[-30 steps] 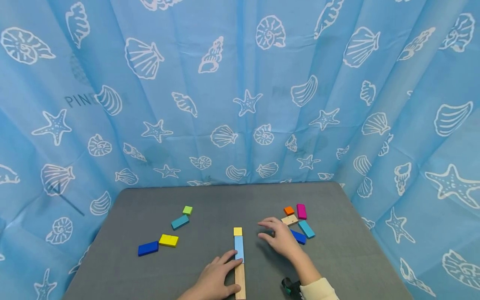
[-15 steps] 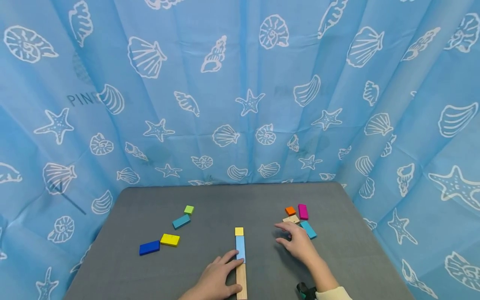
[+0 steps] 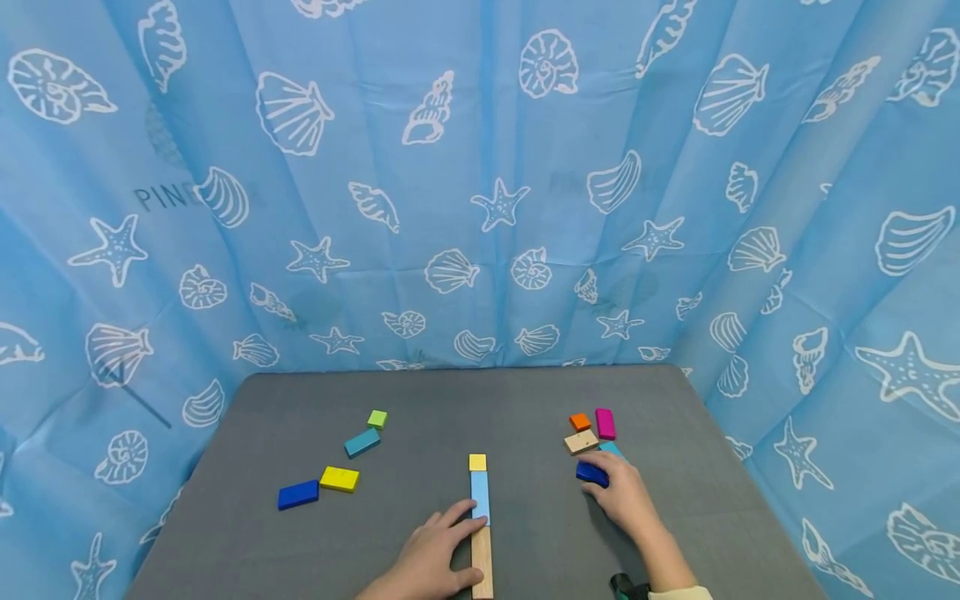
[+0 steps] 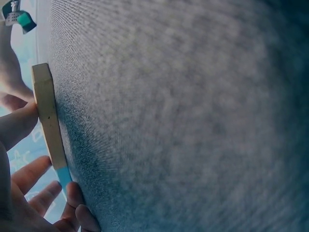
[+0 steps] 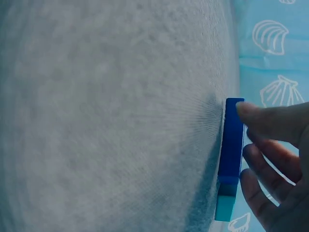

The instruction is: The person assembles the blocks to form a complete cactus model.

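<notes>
A straight row on the table has a yellow square block point(image 3: 477, 462) at its far end, then a light blue block point(image 3: 479, 492) and a plain wooden block point(image 3: 483, 562). My left hand point(image 3: 431, 554) rests along its left side. The left thumb touches the wooden block, and fingertips lie at the light blue block. In the left wrist view the wooden block point(image 4: 47, 116) is close beside the thumb. At the right, my right hand point(image 3: 624, 497) holds a dark blue block point(image 3: 592, 474) between thumb and fingers. The right wrist view has the thumb on the dark blue block's point(image 5: 231, 140) end.
Near the right hand lie a wooden block point(image 3: 581, 442), an orange block point(image 3: 580, 422), a magenta block point(image 3: 605, 423) and a partly covered turquoise block point(image 3: 611, 449). Leftward are green point(image 3: 377, 419), teal point(image 3: 363, 442), yellow point(image 3: 340, 479) and blue point(image 3: 298, 495) blocks. A shell-patterned curtain point(image 3: 450, 208) hangs behind.
My right hand has moved right and nearer, and its thumb and fingers have closed around the dark blue block. The left hand has stayed at the row.
</notes>
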Action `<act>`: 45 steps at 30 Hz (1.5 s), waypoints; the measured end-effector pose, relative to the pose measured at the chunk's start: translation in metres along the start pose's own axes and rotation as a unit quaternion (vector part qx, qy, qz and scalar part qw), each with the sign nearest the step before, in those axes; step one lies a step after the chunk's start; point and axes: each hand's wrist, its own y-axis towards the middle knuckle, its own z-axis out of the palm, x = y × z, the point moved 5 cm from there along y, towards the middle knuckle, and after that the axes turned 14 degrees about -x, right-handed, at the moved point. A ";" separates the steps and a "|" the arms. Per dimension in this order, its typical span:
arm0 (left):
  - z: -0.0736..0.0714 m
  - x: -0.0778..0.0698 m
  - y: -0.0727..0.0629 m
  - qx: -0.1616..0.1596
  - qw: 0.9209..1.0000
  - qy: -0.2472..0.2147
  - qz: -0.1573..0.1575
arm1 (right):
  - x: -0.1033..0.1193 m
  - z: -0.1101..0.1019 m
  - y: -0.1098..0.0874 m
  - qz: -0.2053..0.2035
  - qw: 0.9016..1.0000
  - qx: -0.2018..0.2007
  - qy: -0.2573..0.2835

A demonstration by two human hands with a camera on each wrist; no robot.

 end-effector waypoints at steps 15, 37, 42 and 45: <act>-0.001 -0.001 -0.001 -0.002 1.000 0.002 0.013 | -0.007 0.001 0.002 0.031 0.995 0.028 -0.094; 0.000 0.001 0.001 0.004 0.999 0.045 0.020 | 0.066 0.039 0.010 -0.055 0.998 0.039 0.008; 0.001 0.002 0.001 0.005 0.999 0.042 0.028 | 0.076 0.051 0.011 -0.052 0.996 0.067 0.018; 0.000 0.001 0.000 0.006 0.999 0.040 0.033 | 0.082 0.056 0.011 -0.061 0.995 0.077 0.023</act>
